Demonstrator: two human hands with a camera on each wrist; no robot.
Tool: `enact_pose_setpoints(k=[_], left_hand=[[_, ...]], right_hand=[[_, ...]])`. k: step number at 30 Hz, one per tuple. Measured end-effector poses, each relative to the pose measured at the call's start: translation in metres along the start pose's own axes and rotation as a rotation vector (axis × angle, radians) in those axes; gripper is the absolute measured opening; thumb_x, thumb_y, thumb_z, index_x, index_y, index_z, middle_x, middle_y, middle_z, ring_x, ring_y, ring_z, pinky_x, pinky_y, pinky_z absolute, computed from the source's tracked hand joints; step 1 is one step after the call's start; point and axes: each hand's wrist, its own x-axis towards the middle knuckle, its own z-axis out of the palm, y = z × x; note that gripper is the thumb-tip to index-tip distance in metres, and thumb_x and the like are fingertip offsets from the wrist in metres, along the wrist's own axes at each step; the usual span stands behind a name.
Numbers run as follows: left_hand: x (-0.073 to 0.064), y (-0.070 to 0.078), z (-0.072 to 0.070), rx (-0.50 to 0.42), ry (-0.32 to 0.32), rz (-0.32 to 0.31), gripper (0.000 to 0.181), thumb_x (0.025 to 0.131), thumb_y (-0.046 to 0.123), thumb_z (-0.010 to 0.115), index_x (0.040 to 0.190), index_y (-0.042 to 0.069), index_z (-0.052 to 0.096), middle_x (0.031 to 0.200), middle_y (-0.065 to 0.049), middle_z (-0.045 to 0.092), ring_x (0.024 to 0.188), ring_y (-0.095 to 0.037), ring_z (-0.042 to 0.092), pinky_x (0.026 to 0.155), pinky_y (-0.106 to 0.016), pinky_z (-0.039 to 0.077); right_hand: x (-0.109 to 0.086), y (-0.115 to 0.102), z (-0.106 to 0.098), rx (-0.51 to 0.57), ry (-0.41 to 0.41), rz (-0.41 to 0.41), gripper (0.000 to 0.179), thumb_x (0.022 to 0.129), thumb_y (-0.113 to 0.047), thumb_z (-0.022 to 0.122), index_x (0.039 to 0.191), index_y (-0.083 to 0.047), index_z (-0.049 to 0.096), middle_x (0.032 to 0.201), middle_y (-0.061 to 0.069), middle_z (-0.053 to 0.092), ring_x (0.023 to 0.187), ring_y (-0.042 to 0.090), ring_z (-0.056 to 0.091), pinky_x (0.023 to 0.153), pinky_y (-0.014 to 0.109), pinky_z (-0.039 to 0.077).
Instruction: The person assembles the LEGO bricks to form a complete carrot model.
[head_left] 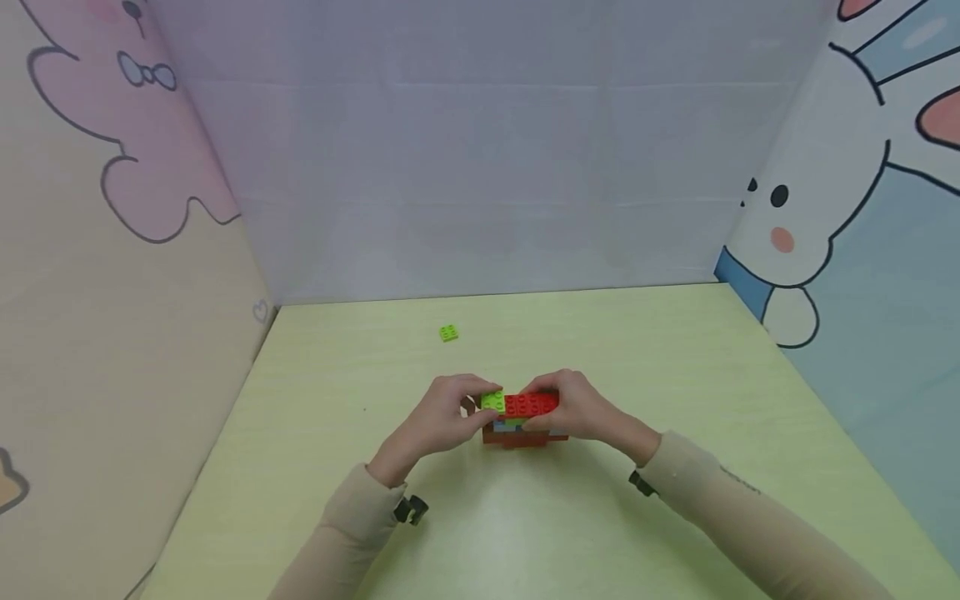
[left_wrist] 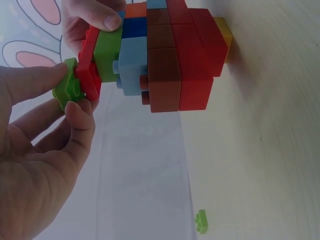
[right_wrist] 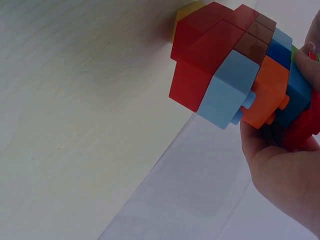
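A stack of toy building bricks (left_wrist: 165, 75) stands on the table, with red, brown, light blue, dark blue, orange and green bricks in its layers. On its top lies a flat red brick (head_left: 531, 405). At the left end of that red brick, my left hand (head_left: 453, 412) pinches a small lime-green brick (left_wrist: 67, 87) between thumb and fingers; whether its studs are fully seated I cannot tell. My right hand (head_left: 581, 408) grips the upper layers from the right, thumb on the near side. In the right wrist view its fingers (right_wrist: 280, 170) reach around the blue and red bricks.
Another small lime-green brick (head_left: 448, 333) lies studs up on the table (head_left: 337, 350), toward the back and left of the stack. A pale cloth wall (head_left: 480, 167) rises behind the table. Printed panels with cartoon animals stand at both sides.
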Motion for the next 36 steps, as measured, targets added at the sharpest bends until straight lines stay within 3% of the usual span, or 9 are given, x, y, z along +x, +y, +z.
enact_pose_setpoints(k=[15,28,36], left_hand=[[0.0016,0.0026,-0.0009,0.003,0.005,0.025,0.028,0.084,0.008,0.073,0.112,0.004,0.070,0.095,0.003,0.062,0.077,-0.005,0.059,0.068,-0.023,0.051],[0.0004,-0.0010,0.0044,-0.140,0.030,-0.022,0.030,0.083,0.003,0.073,0.113,-0.001,0.068,0.094,0.000,0.060,0.081,-0.009,0.064,0.073,-0.024,0.052],[-0.0004,0.0013,0.0070,-0.172,0.044,-0.020,0.027,0.083,0.001,0.073,0.109,-0.001,0.069,0.101,-0.003,0.061,0.083,-0.010,0.064,0.075,-0.026,0.052]], right_hand=[[0.0008,0.0017,-0.0016,-0.006,-0.012,-0.013,0.036,0.072,-0.023,0.085,0.104,-0.015,0.070,0.099,-0.005,0.062,0.092,0.018,0.054,0.072,0.030,0.049],[0.0012,0.0018,-0.0019,0.004,-0.016,-0.018,0.035,0.072,-0.023,0.085,0.103,-0.014,0.070,0.098,-0.005,0.063,0.091,0.018,0.054,0.072,0.030,0.049],[-0.0005,0.0019,-0.0021,0.015,-0.018,-0.014,0.035,0.072,-0.023,0.085,0.103,-0.015,0.071,0.097,-0.006,0.063,0.090,0.018,0.054,0.072,0.030,0.049]])
